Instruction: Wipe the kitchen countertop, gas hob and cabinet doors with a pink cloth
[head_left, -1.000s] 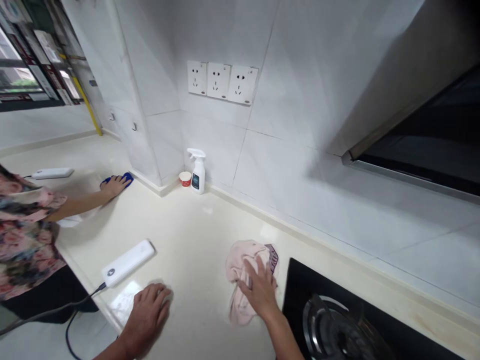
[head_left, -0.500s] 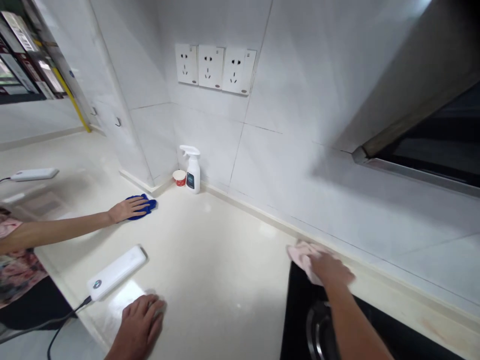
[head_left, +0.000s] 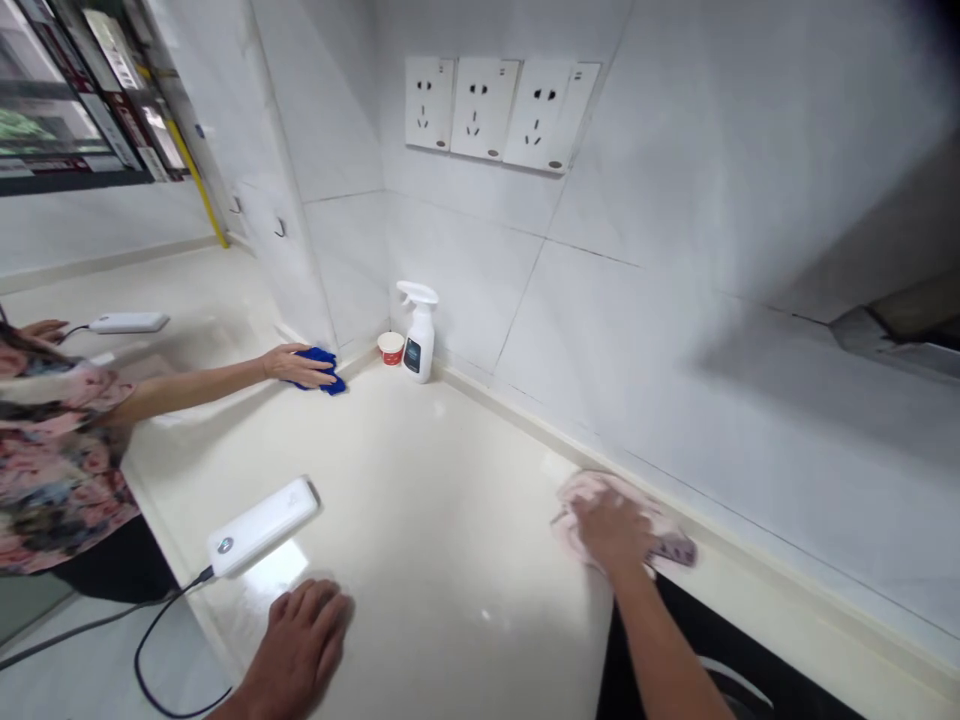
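Observation:
My right hand [head_left: 611, 525] presses a pale pink cloth [head_left: 581, 490] onto the countertop, beside the back edge and the corner of the black cooktop [head_left: 675, 625]; its fingers are bent over the cloth and a little blurred. One end of the cloth trails to the right along the wall strip. My left hand [head_left: 304, 640] rests palm down on the cream countertop [head_left: 435, 540], fingers slightly bent, holding nothing. Just beyond it lies a white power bank [head_left: 262, 525] with a black cable plugged into its near end.
Another person's hand [head_left: 300, 367] is on a blue cloth [head_left: 334, 372] at the left by the wall corner. A white spray bottle [head_left: 420, 340] and a small red-and-white tub [head_left: 390, 347] stand in the corner. A second white device [head_left: 129, 322] lies far left.
My right hand has moved the pink cloth left, off the cooktop corner onto the countertop. My left hand stays resting. The other person's blue cloth is nearer the wall corner. The view has turned right-to-left.

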